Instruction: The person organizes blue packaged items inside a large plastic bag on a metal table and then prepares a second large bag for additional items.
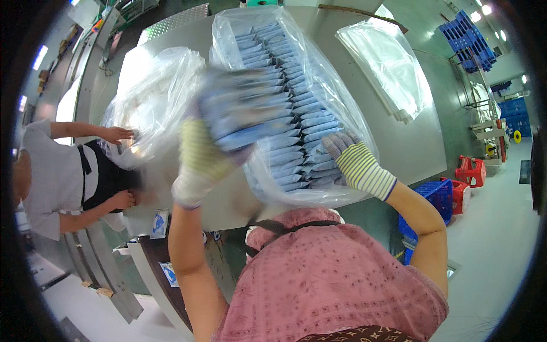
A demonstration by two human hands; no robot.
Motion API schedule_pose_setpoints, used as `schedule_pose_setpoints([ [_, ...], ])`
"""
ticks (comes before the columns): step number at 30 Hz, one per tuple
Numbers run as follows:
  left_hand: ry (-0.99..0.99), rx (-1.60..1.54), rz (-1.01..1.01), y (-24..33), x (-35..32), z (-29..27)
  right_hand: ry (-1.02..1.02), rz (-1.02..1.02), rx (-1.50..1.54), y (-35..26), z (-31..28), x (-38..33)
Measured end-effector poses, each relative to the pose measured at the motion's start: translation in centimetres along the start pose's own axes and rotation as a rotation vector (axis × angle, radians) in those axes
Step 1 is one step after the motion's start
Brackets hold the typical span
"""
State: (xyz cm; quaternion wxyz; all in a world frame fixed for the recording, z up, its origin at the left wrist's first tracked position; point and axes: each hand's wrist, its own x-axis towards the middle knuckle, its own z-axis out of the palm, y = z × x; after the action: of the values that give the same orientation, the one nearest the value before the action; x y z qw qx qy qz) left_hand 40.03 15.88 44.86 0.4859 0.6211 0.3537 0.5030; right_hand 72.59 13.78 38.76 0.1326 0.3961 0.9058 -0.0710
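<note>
My left hand, in a striped work glove, is closed around a stack of blue packets, blurred by motion. The stack is above the left side of a large clear plastic bag, hiding part of it. Inside the bag, flat blue packets stand on edge in two long rows. My right hand, gloved in yellow-striped white, lies with fingers outstretched on the near end of the right row.
Another person's hand touches a second clear bag at the left of the metal table. Flat plastic bags lie at far right. Red stools and a blue crate stand beyond the table's right edge.
</note>
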Motion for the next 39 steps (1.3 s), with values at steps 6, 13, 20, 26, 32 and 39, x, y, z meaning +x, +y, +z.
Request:
schedule_pose_setpoints([
  [6,-0.591,1.475,-0.077,-5.1,8.6,11.3,0.027,0.046,-0.065,0.3,-0.1,-0.8],
  [13,-0.424,1.341,-0.007,-9.5,7.3,17.5,0.342,0.057,-0.009,3.1,3.5,-3.9],
  [20,-0.185,1.008,0.004,-8.8,4.3,15.1,0.865,0.67,1.323,6.9,12.7,-2.8],
  [26,-0.116,0.797,0.088,-9.5,3.8,15.1,1.169,0.567,0.582,6.6,3.4,-2.9],
  [32,0.143,0.274,0.071,-13.0,2.2,15.6,1.232,0.639,1.662,2.4,-2.4,-2.2],
  [39,0.049,0.266,0.084,-12.0,1.0,13.7,1.287,0.772,1.619,2.3,-4.0,-2.6],
])
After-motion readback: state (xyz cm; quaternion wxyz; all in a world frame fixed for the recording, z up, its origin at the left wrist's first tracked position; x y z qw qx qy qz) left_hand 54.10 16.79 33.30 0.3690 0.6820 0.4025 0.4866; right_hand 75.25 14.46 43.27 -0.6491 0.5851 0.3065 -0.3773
